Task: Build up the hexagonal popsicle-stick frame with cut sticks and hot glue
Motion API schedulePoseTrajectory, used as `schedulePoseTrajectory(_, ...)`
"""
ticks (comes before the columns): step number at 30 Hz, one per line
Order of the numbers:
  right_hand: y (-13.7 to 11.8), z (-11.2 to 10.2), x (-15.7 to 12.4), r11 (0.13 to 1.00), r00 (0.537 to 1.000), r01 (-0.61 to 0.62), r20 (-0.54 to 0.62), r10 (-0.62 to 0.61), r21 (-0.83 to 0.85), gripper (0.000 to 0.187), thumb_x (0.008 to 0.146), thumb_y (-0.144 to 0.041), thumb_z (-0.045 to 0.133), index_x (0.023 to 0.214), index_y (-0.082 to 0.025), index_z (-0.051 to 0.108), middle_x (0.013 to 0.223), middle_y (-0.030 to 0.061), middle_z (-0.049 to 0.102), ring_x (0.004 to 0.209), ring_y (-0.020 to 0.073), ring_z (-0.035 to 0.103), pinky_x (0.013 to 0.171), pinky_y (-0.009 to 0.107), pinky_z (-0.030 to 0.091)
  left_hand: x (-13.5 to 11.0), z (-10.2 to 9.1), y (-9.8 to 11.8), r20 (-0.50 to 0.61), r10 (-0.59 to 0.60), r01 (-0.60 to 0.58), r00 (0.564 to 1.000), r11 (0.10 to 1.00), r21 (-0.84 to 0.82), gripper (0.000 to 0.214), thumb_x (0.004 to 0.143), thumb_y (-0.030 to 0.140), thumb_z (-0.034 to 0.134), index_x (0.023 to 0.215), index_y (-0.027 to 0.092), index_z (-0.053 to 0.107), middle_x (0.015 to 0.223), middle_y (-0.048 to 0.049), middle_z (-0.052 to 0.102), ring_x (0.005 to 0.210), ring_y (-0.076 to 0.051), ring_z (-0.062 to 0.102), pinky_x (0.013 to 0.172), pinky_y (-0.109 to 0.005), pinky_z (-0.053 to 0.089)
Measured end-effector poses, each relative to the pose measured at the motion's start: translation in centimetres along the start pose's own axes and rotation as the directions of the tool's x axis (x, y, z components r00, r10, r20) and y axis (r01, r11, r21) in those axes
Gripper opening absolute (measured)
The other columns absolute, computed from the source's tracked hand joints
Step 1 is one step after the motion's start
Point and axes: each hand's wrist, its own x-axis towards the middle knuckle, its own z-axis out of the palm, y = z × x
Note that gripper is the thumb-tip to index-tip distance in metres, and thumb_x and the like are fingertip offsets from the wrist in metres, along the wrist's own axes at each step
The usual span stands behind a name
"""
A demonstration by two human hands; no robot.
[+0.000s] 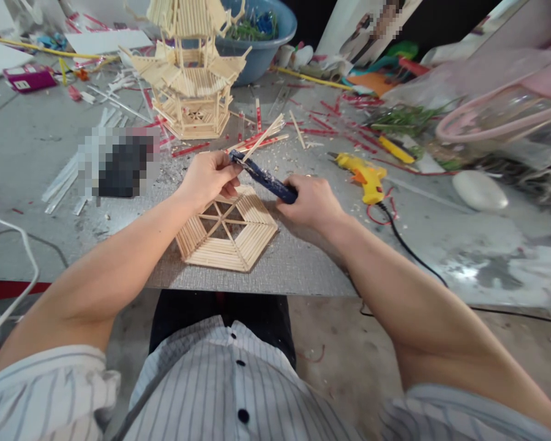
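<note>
Hexagonal stick panel (218, 252) lies near on the table (307, 272). Right hand (312, 201) clasps blue cutters (265, 177); left hand (206, 180) bunches fingers at their tip, pinched piece unclear. Trimming seems likely; the next cut wants steady alignment.

Shirt's (202, 392) pale with skinny blue-grey stripes, 3 dark round buttons (243, 416) showing down the front. Sleeves (50, 392) are baggy, stopping near the elbows. Bottoms (179, 318) look black. Left hand (206, 177) and right hand (314, 199) are bare.
</note>
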Motion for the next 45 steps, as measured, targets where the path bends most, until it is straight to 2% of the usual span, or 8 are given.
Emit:
schedulePoseTrajectory(9, -0.3, -0.3, 1.6, 0.999, 0.994, -0.029, 0.109, 0.024, 0.044, 0.016, 0.070, -0.031, 0.058, 0.062, -0.023, 0.046, 0.063, 0.0037, 0.056, 0.063, 0.0189, 0.053, 0.057, 0.030, 0.035, 1.2, -0.9, -1.8, -0.073, 0.116, -0.101, 0.991, 0.978, 0.181, 0.011, 0.080, 0.012, 0.058, 0.069, 0.015, 0.056, 0.056, 0.0033, 0.059, 0.038, -0.005, 0.052, 0.039, -0.016, 0.038)
schedulePoseTrajectory(13, -1.5, -0.9, 2.3, 0.984, 0.973, -0.091, 0.225, 0.055, 0.156, 0.017, 0.071, -0.031, 0.058, 0.059, -0.022, 0.049, 0.051, 0.0000, 0.052, 0.054, 0.0161, 0.053, 0.052, 0.027, 0.036, 1.8, -1.6, -2.2, -0.130, 0.181, -0.136, 0.975, 0.945, 0.296, 0.013, 0.081, 0.021, 0.058, 0.069, 0.017, 0.058, 0.057, 0.0013, 0.061, 0.041, -0.007, 0.052, 0.047, -0.020, 0.042)
schedulePoseTrajectory(19, -3.8, -0.5, 5.1, 0.867, 0.923, -0.226, 0.382, 0.045, 0.443, 0.013, 0.070, -0.022, 0.058, 0.059, -0.020, 0.051, 0.048, -0.0002, 0.054, 0.046, 0.0143, 0.054, 0.048, 0.026, 0.042, 2.9, -4.3, -1.8, -0.221, 0.376, -0.168, 0.900, 0.766, 0.620, 0.014, 0.082, 0.024, 0.055, 0.071, 0.019, 0.062, 0.063, -0.0021, 0.063, 0.074, -0.015, 0.061, 0.081, -0.027, 0.047)
schedulePoseTrajectory(25, -4.8, -0.6, 6.7, 0.731, 0.865, -0.338, 0.501, -0.006, 0.592, 0.010, 0.068, -0.016, 0.056, 0.062, -0.020, 0.049, 0.049, 0.0003, 0.055, 0.044, 0.0141, 0.053, 0.047, 0.027, 0.045, 3.3, -5.7, -1.6, -0.243, 0.388, -0.101, 0.889, 0.684, 0.722, 0.013, 0.082, 0.023, 0.053, 0.075, 0.019, 0.063, 0.073, -0.0051, 0.067, 0.087, -0.020, 0.062, 0.089, -0.031, 0.044)
schedulePoseTrajectory(29, -4.6, -0.5, 6.5, 0.765, 0.876, -0.269, 0.478, -0.058, 0.585, 0.010, 0.065, -0.015, 0.054, 0.059, -0.020, 0.048, 0.045, -0.0009, 0.052, 0.040, 0.0115, 0.047, 0.040, 0.024, 0.039, 3.4, -5.5, -2.0, -0.233, 0.357, -0.084, 0.904, 0.684, 0.725, 0.012, 0.080, 0.023, 0.055, 0.072, 0.019, 0.063, 0.073, -0.0057, 0.066, 0.089, -0.021, 0.062, 0.091, -0.033, 0.043)
schedulePoseTrajectory(34, -4.4, 0.0, 6.5, 0.851, 0.912, -0.151, 0.403, -0.076, 0.503, 0.018, 0.071, -0.021, 0.056, 0.055, -0.019, 0.049, 0.045, 0.0006, 0.053, 0.039, 0.0119, 0.048, 0.043, 0.026, 0.040, 3.6, -5.4, -2.5, -0.226, 0.373, -0.097, 0.900, 0.677, 0.730, 0.010, 0.080, 0.024, 0.055, 0.075, 0.021, 0.063, 0.071, -0.0041, 0.066, 0.089, -0.020, 0.062, 0.092, -0.033, 0.043)
schedulePoseTrajectory(40, -4.8, 0.0, 6.2, 0.905, 0.930, -0.166, 0.367, 0.011, 0.391, 0.036, 0.081, -0.044, 0.060, 0.057, -0.019, 0.050, 0.046, 0.0018, 0.053, 0.042, 0.0132, 0.051, 0.049, 0.027, 0.041, 3.6, -5.5, -2.5, -0.238, 0.369, -0.114, 0.898, 0.719, 0.686, 0.006, 0.080, 0.024, 0.058, 0.079, 0.021, 0.062, 0.076, -0.0043, 0.067, 0.097, -0.021, 0.062, 0.093, -0.031, 0.043)
schedulePoseTrajectory(45, -5.2, -0.3, 6.0, 0.924, 0.930, -0.157, 0.366, 0.020, 0.349, 0.040, 0.083, -0.048, 0.058, 0.057, -0.019, 0.052, 0.046, 0.0035, 0.054, 0.043, 0.0142, 0.052, 0.051, 0.029, 0.042, 3.7, -5.5, -2.7, -0.241, 0.366, -0.107, 0.899, 0.717, 0.689, 0.007, 0.080, 0.024, 0.057, 0.079, 0.021, 0.063, 0.078, -0.0042, 0.068, 0.098, -0.020, 0.062, 0.092, -0.029, 0.044)
